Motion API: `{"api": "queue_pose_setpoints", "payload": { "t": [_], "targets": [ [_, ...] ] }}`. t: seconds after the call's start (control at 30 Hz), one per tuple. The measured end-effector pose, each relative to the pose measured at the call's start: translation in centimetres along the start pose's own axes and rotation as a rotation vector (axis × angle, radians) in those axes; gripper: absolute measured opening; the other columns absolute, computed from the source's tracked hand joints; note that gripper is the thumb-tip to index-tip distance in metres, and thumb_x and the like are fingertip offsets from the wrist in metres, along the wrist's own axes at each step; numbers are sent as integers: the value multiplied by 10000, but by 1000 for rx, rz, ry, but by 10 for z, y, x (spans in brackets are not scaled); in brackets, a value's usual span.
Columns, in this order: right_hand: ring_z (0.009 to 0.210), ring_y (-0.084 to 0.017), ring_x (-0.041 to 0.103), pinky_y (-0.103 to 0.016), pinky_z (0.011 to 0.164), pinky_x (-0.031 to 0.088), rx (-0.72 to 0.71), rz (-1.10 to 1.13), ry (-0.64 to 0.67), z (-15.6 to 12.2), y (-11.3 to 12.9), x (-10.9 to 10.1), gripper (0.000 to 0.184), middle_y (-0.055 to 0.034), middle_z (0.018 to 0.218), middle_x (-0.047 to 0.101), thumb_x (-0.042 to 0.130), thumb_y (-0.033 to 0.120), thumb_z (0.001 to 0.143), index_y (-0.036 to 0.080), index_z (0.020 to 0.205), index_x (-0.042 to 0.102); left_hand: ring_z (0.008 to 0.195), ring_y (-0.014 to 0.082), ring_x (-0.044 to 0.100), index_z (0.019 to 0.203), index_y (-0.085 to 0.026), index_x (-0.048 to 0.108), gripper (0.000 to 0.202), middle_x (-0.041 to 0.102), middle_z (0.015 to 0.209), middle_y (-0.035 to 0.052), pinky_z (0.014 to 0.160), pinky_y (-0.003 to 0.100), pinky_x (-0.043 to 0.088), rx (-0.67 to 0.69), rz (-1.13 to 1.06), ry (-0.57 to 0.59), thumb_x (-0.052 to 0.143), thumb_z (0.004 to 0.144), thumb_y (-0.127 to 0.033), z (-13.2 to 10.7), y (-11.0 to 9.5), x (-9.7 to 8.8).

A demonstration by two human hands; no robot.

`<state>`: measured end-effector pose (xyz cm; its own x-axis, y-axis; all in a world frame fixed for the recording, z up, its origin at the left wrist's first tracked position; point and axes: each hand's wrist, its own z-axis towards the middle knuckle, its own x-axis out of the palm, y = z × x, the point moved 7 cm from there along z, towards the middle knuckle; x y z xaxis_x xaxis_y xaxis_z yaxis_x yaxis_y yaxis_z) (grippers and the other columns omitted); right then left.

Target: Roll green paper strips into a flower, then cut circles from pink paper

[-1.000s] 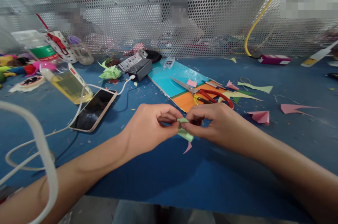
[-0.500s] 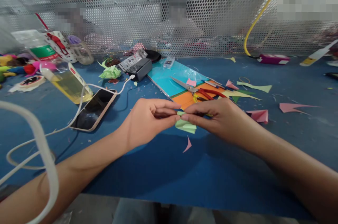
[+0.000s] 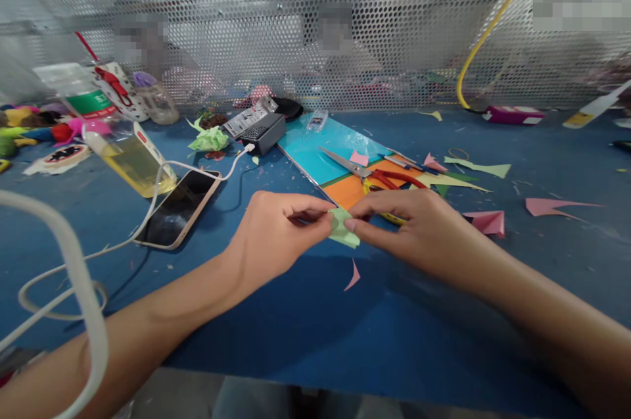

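A small folded piece of light green paper (image 3: 341, 229) is pinched between both hands just above the blue table (image 3: 305, 327). My left hand (image 3: 276, 235) grips its left edge with thumb and fingers closed. My right hand (image 3: 409, 225) grips the right edge, fingertips pressed together. A tiny pink paper scrap (image 3: 351, 276) lies on the table just below the hands. Behind my right hand lie red-handled scissors (image 3: 379, 174) on a stack of coloured paper sheets (image 3: 320, 149).
A phone (image 3: 180, 207) on a white charging cable (image 3: 73, 261) lies to the left, beside a tilted bottle of yellow liquid (image 3: 123, 152). Pink folded paper (image 3: 486, 220) and paper offcuts (image 3: 476, 166) lie right. A perforated metal screen (image 3: 296, 24) closes the back; people sit behind it.
Both hands have kept hold of the green paper and turned it; it now sits flatter between the fingertips. The view has shifted slightly.
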<state>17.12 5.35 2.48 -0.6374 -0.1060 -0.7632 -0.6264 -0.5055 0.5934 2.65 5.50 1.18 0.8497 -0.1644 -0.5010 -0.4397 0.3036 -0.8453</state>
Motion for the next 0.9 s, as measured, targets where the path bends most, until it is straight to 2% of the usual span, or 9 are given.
{"api": "queue_pose_setpoints", "payload": {
  "t": [0.2, 0.43, 0.6, 0.77, 0.9],
  "targets": [
    [772, -169, 646, -281, 691, 447, -181, -105, -24, 2, 5, 0, 156, -11, 825, 725, 527, 248, 872, 205, 810, 663, 800, 197, 703, 950, -211, 745, 226, 753, 889, 4, 671, 252, 564, 0, 8, -7, 653, 779, -327, 4, 3, -4],
    [802, -191, 640, -333, 750, 448, -355, -183, -79, -2, 18, -2, 194, -33, 841, 720, 480, 240, 908, 204, 823, 651, 791, 178, 701, 905, -187, 745, 198, 755, 859, 16, 697, 243, 573, -9, -87, -5, 684, 757, -304, 6, -1, -4],
    [802, -202, 648, -362, 769, 441, -351, -187, -120, -4, 23, -3, 156, -18, 813, 725, 514, 222, 878, 224, 794, 645, 816, 154, 673, 842, -188, 742, 134, 740, 874, 19, 714, 221, 543, 93, 6, 25, 639, 797, -262, 6, -12, -3],
    [741, -176, 648, -313, 711, 463, -186, -71, -190, -3, 17, -12, 84, -8, 755, 720, 582, 201, 806, 217, 749, 641, 744, 122, 650, 817, -190, 734, 109, 724, 828, 9, 658, 193, 517, 156, 35, -29, 636, 802, -235, 3, -18, -5],
    [741, -175, 642, -345, 750, 425, -253, -104, -147, -2, 23, -9, 176, 2, 763, 721, 518, 173, 850, 223, 718, 624, 681, 95, 618, 760, -193, 719, 88, 709, 776, -10, 616, 177, 480, 197, 94, -42, 654, 790, -245, 1, -19, -4]
  ]
}}
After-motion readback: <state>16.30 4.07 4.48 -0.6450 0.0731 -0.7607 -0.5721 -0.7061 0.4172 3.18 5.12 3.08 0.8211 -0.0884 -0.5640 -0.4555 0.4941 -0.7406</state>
